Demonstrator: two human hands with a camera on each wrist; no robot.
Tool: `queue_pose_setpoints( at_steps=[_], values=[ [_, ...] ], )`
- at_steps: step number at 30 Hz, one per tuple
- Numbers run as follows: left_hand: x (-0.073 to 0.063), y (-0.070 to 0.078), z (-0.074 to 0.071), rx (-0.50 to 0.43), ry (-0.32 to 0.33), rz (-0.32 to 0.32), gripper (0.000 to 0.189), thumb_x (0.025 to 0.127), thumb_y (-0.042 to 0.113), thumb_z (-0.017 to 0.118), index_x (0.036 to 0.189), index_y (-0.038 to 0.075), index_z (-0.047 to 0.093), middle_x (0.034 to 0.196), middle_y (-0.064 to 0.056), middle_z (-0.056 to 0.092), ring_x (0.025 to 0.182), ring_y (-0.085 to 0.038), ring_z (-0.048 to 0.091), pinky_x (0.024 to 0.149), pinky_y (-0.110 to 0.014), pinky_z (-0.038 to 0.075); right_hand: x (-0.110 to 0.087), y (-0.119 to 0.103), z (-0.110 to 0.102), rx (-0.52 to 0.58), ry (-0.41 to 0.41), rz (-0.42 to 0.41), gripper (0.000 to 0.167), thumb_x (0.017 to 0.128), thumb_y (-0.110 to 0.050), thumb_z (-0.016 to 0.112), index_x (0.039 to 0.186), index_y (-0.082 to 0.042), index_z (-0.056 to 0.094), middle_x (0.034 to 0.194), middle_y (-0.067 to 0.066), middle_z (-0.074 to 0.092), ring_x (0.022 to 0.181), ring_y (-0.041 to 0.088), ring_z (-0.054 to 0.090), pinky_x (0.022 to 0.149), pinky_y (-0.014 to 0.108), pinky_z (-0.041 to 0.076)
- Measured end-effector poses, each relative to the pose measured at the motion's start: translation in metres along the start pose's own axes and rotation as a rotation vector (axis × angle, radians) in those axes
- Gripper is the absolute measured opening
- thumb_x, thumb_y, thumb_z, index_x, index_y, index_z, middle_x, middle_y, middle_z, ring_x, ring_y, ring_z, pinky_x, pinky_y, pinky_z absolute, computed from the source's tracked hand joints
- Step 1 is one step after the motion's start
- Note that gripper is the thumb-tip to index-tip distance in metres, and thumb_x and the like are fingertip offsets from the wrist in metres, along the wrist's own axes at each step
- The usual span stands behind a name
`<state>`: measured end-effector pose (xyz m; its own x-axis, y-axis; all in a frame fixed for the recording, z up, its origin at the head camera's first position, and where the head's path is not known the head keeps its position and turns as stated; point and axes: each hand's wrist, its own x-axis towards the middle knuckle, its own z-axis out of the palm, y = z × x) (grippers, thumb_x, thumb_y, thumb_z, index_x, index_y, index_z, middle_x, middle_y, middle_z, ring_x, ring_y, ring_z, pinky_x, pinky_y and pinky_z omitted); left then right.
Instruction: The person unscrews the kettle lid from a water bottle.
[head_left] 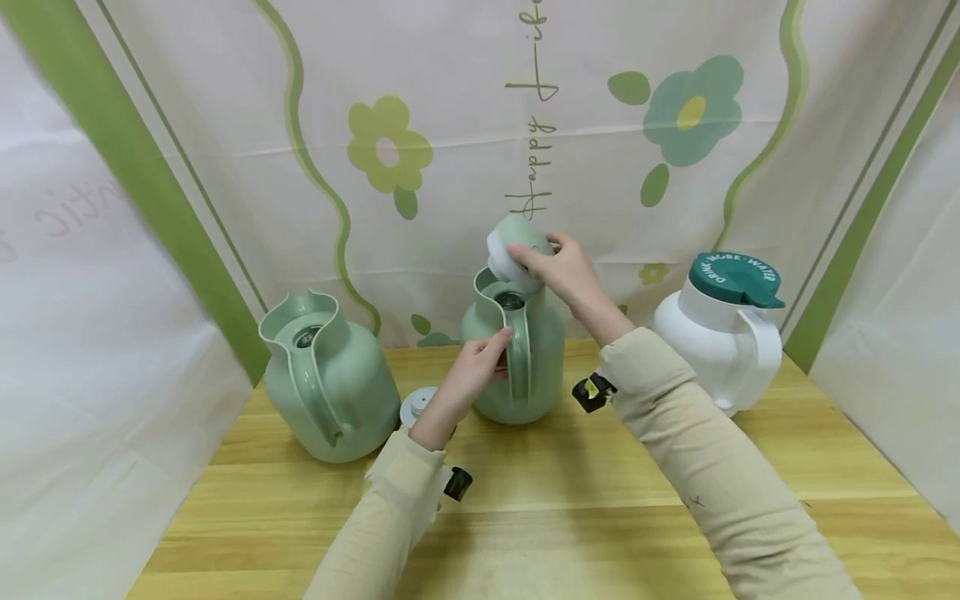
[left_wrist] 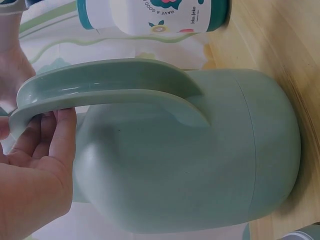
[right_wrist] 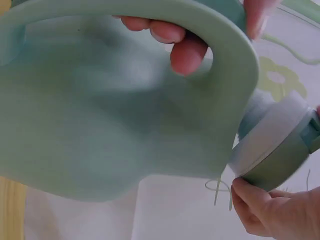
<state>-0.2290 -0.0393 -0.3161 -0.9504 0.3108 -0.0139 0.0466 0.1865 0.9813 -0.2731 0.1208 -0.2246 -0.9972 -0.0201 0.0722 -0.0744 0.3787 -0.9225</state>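
Observation:
A pale green jug (head_left: 543,367) stands upright at the middle of the table, its mouth uncovered. My left hand (head_left: 474,360) grips its handle (left_wrist: 120,82) near the top, fingers curled beneath and thumb over it. Between the thumb and fingers of my right hand (head_left: 567,271) is the jug's green and white lid (right_wrist: 275,150), tilted just above the mouth. Its white underside faces down toward the opening, overlapping the rim in the head view.
A second green jug (head_left: 341,400), also uncovered, stands at the left. Beside it a small pale round lid (head_left: 417,403) is partly hidden by my left wrist. At the right stands a white jug (head_left: 678,333) with a dark green lid (head_left: 731,279). A printed curtain (head_left: 465,83) hangs behind.

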Motion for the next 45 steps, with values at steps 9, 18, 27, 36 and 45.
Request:
queue_pose_setpoints(
  at_steps=[9, 18, 27, 36, 45],
  values=[
    [0.001, -0.001, -0.002, -0.026, -0.006, -0.030, 0.050, 0.102, 0.042, 0.040, 0.123, 0.004, 0.064, 0.123, -0.013, 0.065, 0.115, -0.022, 0.061, 0.102, -0.040, 0.048, -0.014, 0.029, -0.028, 0.205, 0.021, -0.041, 0.080, 0.093, -0.047, 0.051, 0.151, -0.003, 0.018, 0.153, 0.021, 0.028, 0.140, 0.033, 0.032, 0.118, 0.044, 0.027],
    [-0.002, -0.001, -0.004, -0.046, -0.016, -0.035, 0.049, 0.101, 0.043, 0.041, 0.121, 0.004, 0.065, 0.119, -0.013, 0.066, 0.105, -0.016, 0.063, 0.103, -0.042, 0.048, -0.022, 0.074, -0.044, 0.363, 0.048, 0.039, 0.077, 0.097, -0.046, 0.045, 0.152, -0.001, 0.016, 0.154, 0.020, 0.023, 0.134, 0.025, 0.033, 0.110, 0.037, 0.034],
    [-0.002, -0.003, -0.003, -0.007, 0.007, -0.087, 0.054, 0.099, 0.050, 0.042, 0.116, 0.005, 0.067, 0.114, -0.012, 0.066, 0.104, -0.018, 0.063, 0.099, -0.042, 0.050, -0.033, 0.115, -0.045, 0.447, -0.034, 0.096, 0.075, 0.098, -0.048, 0.042, 0.150, 0.001, 0.017, 0.134, 0.007, 0.035, 0.120, 0.015, 0.040, 0.115, 0.035, 0.032],
    [-0.001, -0.003, -0.002, -0.004, -0.012, -0.082, 0.058, 0.099, 0.052, 0.041, 0.123, 0.003, 0.061, 0.121, -0.015, 0.063, 0.113, -0.025, 0.061, 0.099, -0.042, 0.050, -0.035, 0.138, -0.039, 0.561, -0.091, 0.137, 0.074, 0.100, -0.046, 0.039, 0.153, -0.004, 0.009, 0.140, 0.006, 0.026, 0.118, 0.012, 0.041, 0.119, 0.041, 0.027],
    [-0.001, -0.002, -0.002, -0.011, -0.005, -0.079, 0.058, 0.100, 0.049, 0.040, 0.122, 0.000, 0.061, 0.119, -0.017, 0.063, 0.112, -0.027, 0.062, 0.098, -0.043, 0.051, -0.031, 0.149, -0.040, 0.604, -0.191, 0.167, 0.080, 0.098, -0.031, 0.051, 0.152, -0.001, 0.001, 0.140, 0.008, 0.026, 0.126, 0.016, 0.037, 0.120, 0.041, 0.022]
  ],
)
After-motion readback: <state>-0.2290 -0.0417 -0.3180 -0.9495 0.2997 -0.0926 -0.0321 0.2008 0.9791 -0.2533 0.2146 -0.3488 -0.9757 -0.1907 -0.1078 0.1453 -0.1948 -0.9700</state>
